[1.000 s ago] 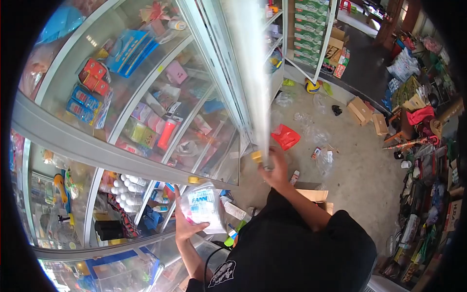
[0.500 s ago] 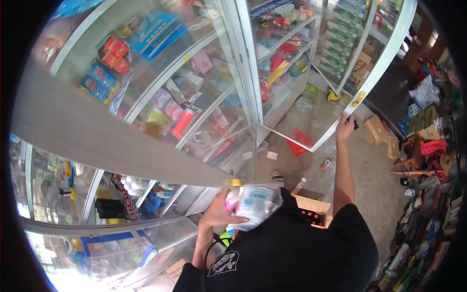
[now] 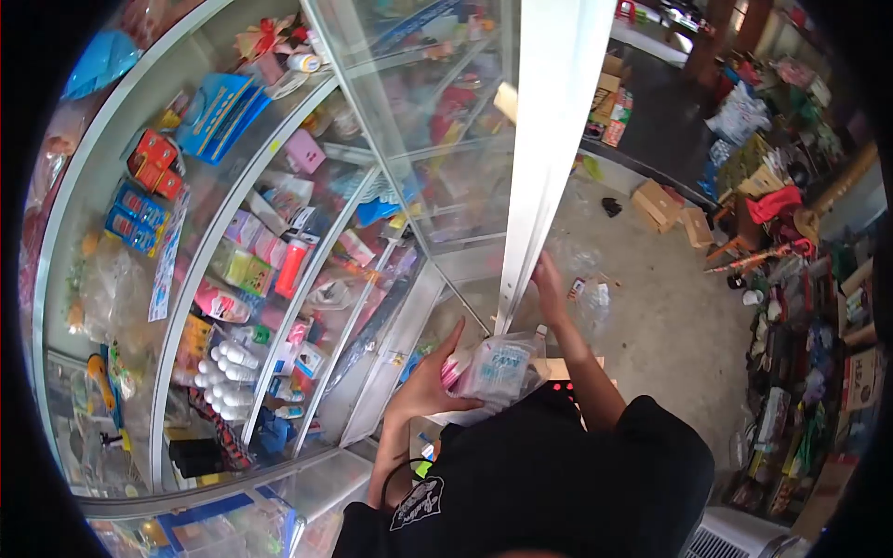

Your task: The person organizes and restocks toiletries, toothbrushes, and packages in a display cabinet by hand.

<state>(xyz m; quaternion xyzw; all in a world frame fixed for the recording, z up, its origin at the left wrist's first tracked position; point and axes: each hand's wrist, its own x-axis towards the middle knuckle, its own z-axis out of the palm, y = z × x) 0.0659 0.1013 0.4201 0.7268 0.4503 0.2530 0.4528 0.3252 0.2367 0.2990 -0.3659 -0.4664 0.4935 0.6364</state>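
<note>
My left hand [image 3: 423, 383] is closed around a clear plastic pack [image 3: 502, 367] with blue print and pink contents, held against my front. My right hand [image 3: 549, 284] is at the outer edge of the white-framed glass door [image 3: 549, 121], with its fingertips partly hidden by the frame. The door stands out from a glass display cabinet [image 3: 200, 288], whose shelves show on the left. Those shelves hold blue packs [image 3: 137, 217], red boxes [image 3: 155, 164], white bottles [image 3: 228, 377] and a red tube [image 3: 291, 267].
A cardboard box [image 3: 579, 365] sits on the floor [image 3: 651, 344] just in front of me. Further off lie small cartons [image 3: 657, 205]. Crowded shelves and piled goods [image 3: 791, 409] line the right side. A glass counter [image 3: 321, 484] is at the lower left.
The glass door in my right hand has swung to the left and nearer. The grey door frame across the left foreground is gone, uncovering the shelves. My left hand still holds the plastic pack.
</note>
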